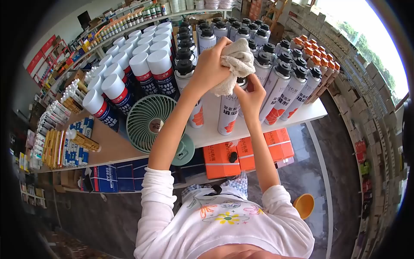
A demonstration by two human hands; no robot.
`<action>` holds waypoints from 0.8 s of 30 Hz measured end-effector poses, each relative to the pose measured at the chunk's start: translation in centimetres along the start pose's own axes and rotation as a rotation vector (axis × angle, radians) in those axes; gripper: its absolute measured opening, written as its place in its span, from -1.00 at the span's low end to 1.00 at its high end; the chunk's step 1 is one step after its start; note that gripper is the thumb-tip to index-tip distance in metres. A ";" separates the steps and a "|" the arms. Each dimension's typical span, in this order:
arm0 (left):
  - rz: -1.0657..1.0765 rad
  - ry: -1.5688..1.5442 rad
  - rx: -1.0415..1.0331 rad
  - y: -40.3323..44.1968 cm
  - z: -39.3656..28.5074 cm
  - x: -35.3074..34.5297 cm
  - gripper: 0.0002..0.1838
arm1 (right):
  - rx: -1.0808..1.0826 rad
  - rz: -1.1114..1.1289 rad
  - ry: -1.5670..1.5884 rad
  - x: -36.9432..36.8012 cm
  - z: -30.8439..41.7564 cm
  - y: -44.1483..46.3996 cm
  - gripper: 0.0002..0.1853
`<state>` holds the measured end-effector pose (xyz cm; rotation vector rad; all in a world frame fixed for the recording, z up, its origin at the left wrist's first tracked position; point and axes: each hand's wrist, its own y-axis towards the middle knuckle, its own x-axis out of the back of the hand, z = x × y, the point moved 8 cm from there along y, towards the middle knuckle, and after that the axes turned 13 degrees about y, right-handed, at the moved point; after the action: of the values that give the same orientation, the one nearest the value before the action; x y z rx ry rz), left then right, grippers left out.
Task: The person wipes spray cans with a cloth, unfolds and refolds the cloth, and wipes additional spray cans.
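Note:
My left hand (211, 64) is closed round a crumpled off-white cloth (238, 60), which hangs over the upper part of a spray can. This white can (229, 113) stands upright at the shelf's front edge, with an orange-red design near its base. My right hand (252, 97) has its fingers bent at the can's black top, just below the cloth; part of the top is hidden. Rows of similar black-capped cans (276, 86) stand behind and to the right. A green desk fan (151, 123) is left of the can, near my left forearm.
White-capped cans (114, 88) fill the shelf's left part, beside tubes (54, 146) further left. Orange-capped cans (321, 64) stand at the right. Under the white shelf (302, 113) are orange boxes (222, 162) and blue boxes (105, 178). A yellow bowl-shaped container (304, 206) sits on the floor.

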<state>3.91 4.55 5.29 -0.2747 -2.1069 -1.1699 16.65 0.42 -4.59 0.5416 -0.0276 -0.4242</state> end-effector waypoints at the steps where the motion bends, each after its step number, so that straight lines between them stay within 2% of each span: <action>1: -0.121 -0.054 0.043 -0.8 0.6 0.7 -0.57 | 0.053 0.006 0.073 -0.3 0.2 0.1 -0.44; 2: -0.243 -0.110 0.090 -1.7 1.2 1.3 -0.55 | 0.104 0.014 0.144 -0.5 0.5 0.1 -0.45; 3: -0.277 -0.123 0.080 -1.9 1.0 0.4 -0.55 | 0.132 0.029 0.126 0.3 1.0 0.8 -0.45; 5: -0.381 -0.287 0.145 -3.9 2.2 0.5 -0.52 | 0.078 0.032 0.228 0.2 1.7 0.4 -0.38; 6: -0.417 -0.250 0.117 -4.4 2.1 1.3 -0.49 | 0.051 0.054 0.303 0.0 1.2 0.4 -0.16; 7: -0.412 -0.241 0.109 -4.6 2.1 1.7 -0.49 | 0.054 0.049 0.314 0.0 0.7 0.2 -0.16; 9: -0.532 -0.218 0.178 -5.9 2.1 3.0 -0.47 | 0.125 0.019 0.304 1.1 0.0 -0.1 0.08; 10: -0.566 -0.193 0.163 -6.2 0.9 3.9 -0.45 | 0.074 0.066 0.284 1.3 -0.6 -0.2 0.18; 13: -0.511 -0.124 0.207 -6.8 -1.8 4.2 -0.46 | 0.038 0.158 0.229 1.5 -1.9 -0.8 0.17; 14: -0.454 -0.109 0.219 -7.0 -2.0 3.5 -0.47 | 0.119 0.227 0.135 1.3 -1.5 -1.0 0.14; 15: -0.493 -0.091 0.098 -6.9 -2.7 3.1 -0.49 | 0.122 0.227 0.130 1.4 -1.1 -1.1 0.14; 17: -0.471 -0.171 0.161 -7.4 -2.4 1.4 -0.51 | -0.013 0.394 -0.012 0.1 -1.3 -1.6 0.07; 18: -0.468 -0.176 0.153 -7.4 -2.2 1.0 -0.51 | 0.046 0.406 -0.067 -0.1 -1.1 -1.6 -0.01; 19: -0.441 -0.207 0.183 -7.4 -1.7 0.5 -0.53 | 0.049 0.400 -0.070 0.0 -1.1 -1.5 -0.01; 22: -0.401 -0.267 0.225 -6.8 0.0 -0.4 -0.56 | 0.061 0.369 -0.092 0.2 -0.6 -1.3 -0.18; 24: -0.387 -0.293 0.237 -6.3 0.8 -0.4 -0.59 | 0.081 0.360 -0.099 0.1 -0.2 -1.5 -0.18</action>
<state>0.81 1.68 0.58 0.0827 -2.6137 -1.1283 16.22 -0.68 -5.47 0.5821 -0.2346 -0.0985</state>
